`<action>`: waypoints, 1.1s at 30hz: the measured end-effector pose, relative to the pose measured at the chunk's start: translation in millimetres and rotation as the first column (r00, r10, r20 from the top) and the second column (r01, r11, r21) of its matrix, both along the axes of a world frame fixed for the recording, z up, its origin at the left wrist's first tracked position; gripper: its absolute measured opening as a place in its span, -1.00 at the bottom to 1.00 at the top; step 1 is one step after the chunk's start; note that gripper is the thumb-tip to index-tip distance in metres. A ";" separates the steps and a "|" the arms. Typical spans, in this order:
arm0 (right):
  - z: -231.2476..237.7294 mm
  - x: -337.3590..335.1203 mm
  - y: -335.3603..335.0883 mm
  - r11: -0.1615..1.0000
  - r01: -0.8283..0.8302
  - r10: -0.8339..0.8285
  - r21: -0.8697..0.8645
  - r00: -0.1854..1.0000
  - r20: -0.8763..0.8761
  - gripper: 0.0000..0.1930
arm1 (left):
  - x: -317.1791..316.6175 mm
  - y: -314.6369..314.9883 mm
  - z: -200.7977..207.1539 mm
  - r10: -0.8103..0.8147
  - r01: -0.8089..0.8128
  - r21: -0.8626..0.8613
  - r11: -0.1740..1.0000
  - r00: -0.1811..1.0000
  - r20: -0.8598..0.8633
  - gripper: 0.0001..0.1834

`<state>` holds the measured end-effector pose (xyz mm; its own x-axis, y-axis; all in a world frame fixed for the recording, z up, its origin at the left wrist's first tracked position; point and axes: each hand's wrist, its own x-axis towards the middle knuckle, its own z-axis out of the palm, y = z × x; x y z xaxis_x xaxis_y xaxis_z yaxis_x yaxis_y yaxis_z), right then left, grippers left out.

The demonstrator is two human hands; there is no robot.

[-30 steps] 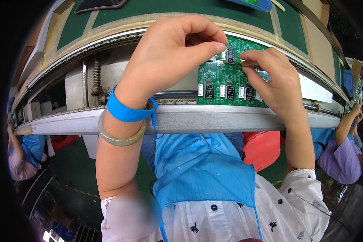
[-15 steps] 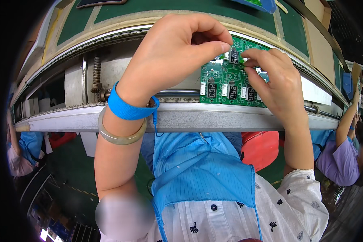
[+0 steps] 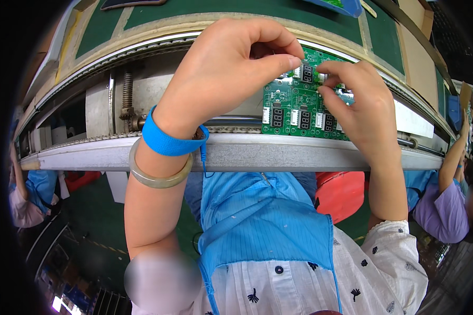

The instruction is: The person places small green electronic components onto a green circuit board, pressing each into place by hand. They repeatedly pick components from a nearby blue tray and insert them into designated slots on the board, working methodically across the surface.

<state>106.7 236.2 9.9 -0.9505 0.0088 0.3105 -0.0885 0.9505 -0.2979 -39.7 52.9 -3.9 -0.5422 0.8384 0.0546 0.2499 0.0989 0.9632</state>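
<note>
A green circuit board panel (image 3: pixel 290 94) with black digit displays and white connectors lies across the rails in front of me. My left hand (image 3: pixel 236 63) reaches over its far left part. Its thumb and forefinger come together beside one digit display (image 3: pixel 307 73); anything between them is hidden. At that display's right side is my right hand (image 3: pixel 360 100), fingers bent and tips close together. Small green parts (image 3: pixel 317 77) show at the right fingertips. I wear a blue wrist strap (image 3: pixel 168 137) and a pale bangle (image 3: pixel 160 178) on the left arm.
The near metal rail (image 3: pixel 236 152) runs between my body and the board. A blue bin (image 3: pixel 336 6) holding green parts stands at the far side. A red stool (image 3: pixel 341 194) is below the rail. Other people (image 3: pixel 441 210) sit at both sides.
My right forefinger has lifted slightly away from the thumb at the display's right side. The left hand keeps its place and grip. The panel appears very slightly farther right.
</note>
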 end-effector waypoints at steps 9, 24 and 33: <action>-1.5 -12.0 66.1 0.893 0.187 -0.209 -0.410 0.978 -0.009 -0.76 | 2.6 1.6 -10.4 -0.010 0.023 0.035 0.999 0.947 -0.321 -0.87; 2.7 -5.1 53.6 0.884 0.279 -0.309 -0.374 0.951 -0.020 -0.81 | 18.9 15.0 -5.2 -0.011 -0.058 -0.073 0.996 0.699 -0.715 -0.83; -14.2 -2.7 68.2 0.862 0.123 -0.235 -0.491 0.957 -0.173 -0.84 | 23.5 20.0 -2.9 -0.037 -0.061 -0.094 0.994 0.619 -0.785 -0.82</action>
